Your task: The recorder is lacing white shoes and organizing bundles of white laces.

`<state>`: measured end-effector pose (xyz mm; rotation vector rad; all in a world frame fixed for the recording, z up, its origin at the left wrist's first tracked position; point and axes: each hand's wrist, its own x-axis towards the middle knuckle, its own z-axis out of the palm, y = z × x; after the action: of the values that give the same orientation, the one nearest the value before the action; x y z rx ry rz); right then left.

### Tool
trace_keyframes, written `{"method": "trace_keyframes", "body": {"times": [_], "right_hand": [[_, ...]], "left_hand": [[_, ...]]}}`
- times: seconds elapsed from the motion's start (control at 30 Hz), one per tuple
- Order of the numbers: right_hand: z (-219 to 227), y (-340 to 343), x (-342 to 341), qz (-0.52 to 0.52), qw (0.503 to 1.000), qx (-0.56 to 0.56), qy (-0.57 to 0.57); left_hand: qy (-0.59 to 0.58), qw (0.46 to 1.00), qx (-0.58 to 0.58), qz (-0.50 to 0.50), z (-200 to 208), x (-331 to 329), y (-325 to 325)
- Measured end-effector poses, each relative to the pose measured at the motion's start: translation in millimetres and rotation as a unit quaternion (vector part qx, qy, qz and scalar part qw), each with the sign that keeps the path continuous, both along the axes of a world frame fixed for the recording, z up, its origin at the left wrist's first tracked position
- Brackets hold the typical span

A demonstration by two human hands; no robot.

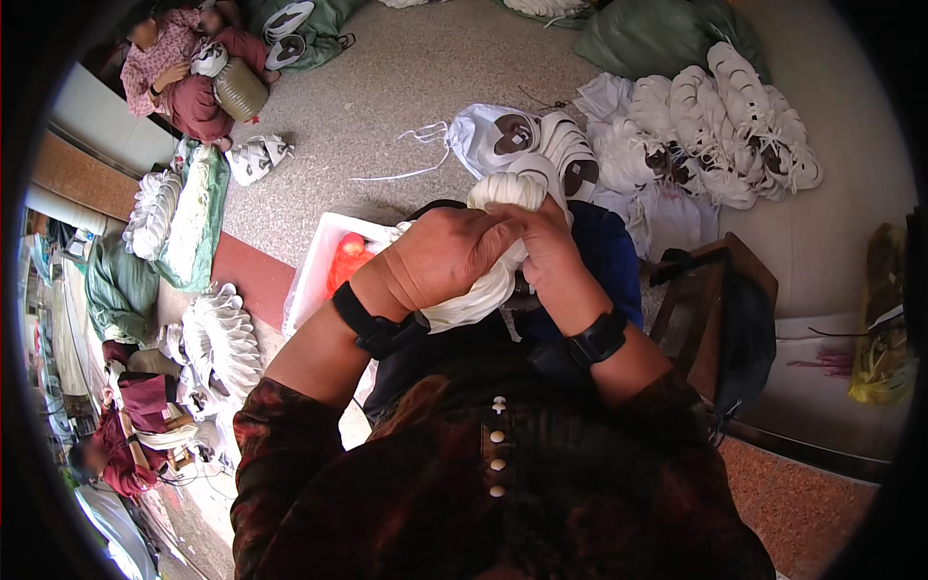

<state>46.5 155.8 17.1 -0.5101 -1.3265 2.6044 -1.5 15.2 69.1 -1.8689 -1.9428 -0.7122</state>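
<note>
In front of my lap I hold a white shoe upper made of closely layered strips. My left hand is closed on its left side, the fingers curled and partly hidden. My right hand pinches it from the right, with both thumbs close together near the middle. A lower part of the upper hangs beneath my left hand toward my lap. Just beyond my hands lie more white strapped uppers with brown patches inside. Whether a small tool or thread is between my fingers cannot be seen.
A white box with a red-orange bag stands left of my lap. Piled uppers lie far right, near a wooden stool. Two people sit at the left, one far, one near. Green sacks lie at the back.
</note>
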Motion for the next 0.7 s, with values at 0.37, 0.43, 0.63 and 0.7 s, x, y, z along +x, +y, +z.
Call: {"method": "trace_keyframes", "body": {"times": [0.37, 0.43, 0.63, 0.7], "right_hand": [[15, -5, 9, -0.012, 0.994, -0.018, 0.106], [11, -2, 11, -0.011, 0.993, -0.027, 0.113], [8, -1, 11, 0.025, 0.991, -0.004, 0.13], [13, -3, 13, 0.032, 0.991, -0.013, 0.131]], "left_hand": [[-0.433, 0.846, 0.214, 0.224, -37, -9, -19], [-0.385, 0.896, 0.165, 0.146, -34, -10, -21], [-0.357, 0.924, 0.114, 0.083, -25, -9, -28], [-0.654, 0.733, 0.17, -0.078, -22, -8, -31]]}}
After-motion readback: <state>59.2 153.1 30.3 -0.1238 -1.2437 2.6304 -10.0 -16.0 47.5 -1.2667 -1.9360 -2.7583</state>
